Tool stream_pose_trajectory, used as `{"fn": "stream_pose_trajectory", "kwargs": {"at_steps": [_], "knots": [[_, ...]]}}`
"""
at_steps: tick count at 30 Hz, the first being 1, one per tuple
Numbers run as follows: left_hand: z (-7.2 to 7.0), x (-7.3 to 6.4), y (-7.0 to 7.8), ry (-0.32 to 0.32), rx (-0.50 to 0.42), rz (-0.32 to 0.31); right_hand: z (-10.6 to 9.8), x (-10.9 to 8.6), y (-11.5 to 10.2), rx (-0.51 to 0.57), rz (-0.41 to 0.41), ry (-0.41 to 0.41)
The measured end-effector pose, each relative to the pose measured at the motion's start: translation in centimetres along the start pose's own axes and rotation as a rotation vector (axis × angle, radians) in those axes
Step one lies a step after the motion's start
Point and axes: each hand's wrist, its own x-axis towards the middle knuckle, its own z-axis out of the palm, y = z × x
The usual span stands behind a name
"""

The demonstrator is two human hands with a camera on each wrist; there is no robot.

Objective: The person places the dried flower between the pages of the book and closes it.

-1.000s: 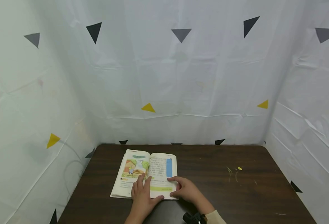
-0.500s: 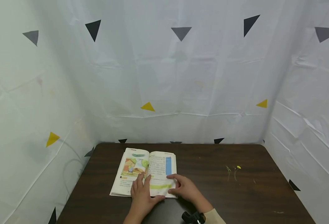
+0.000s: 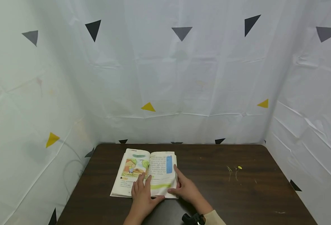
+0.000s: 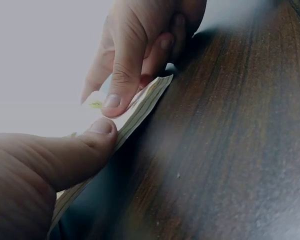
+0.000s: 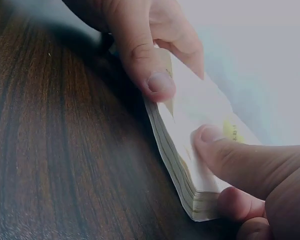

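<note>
An open book point(image 3: 161, 170) with printed pages lies toward the left of the table; its left page point(image 3: 135, 167) bears a coloured picture. My left hand point(image 3: 142, 197) rests with spread fingers across the lower part of the pages near the fold, its thumb point(image 5: 160, 85) on the bottom edge. At the lower right corner my right hand point(image 3: 189, 190) grips the book's side, thumb point(image 5: 210, 135) on the page and index finger along the right edge. Its other fingers curl against the page stack, partly hidden. The right page bows slightly near the thumb.
The dark wooden table point(image 3: 210, 168) reaches back to a white curtain point(image 3: 199, 78) with printed triangles. Thin plant stems with a small yellow flower point(image 3: 239, 167) lie on the right side. A black wrist device point(image 3: 193, 218) sits on the right wrist.
My right index finger has moved from on the page up to its right edge, and the thumb has slid slightly left. The right page has shifted a little leftward. My left hand stays in place.
</note>
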Motion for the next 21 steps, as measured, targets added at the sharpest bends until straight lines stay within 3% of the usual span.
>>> {"fn": "stream_pose_trajectory", "kwargs": {"at_steps": [6,13,17,21], "knots": [[-0.2,-0.2,-0.1,0.000,-0.028,0.009,0.2,-0.2,-0.1,0.047,-0.016,-0.004],[-0.6,-0.3,-0.5,-0.015,-0.031,0.032,-0.2,0.0,0.0,0.022,-0.019,-0.056],[-0.9,-0.1,-0.6,-0.002,-0.058,0.029,-0.5,0.1,0.0,0.037,-0.031,-0.094],[-1.2,0.2,-0.6,0.054,-0.062,0.053,-0.9,0.2,-0.2,0.040,-0.050,-0.123]]}}
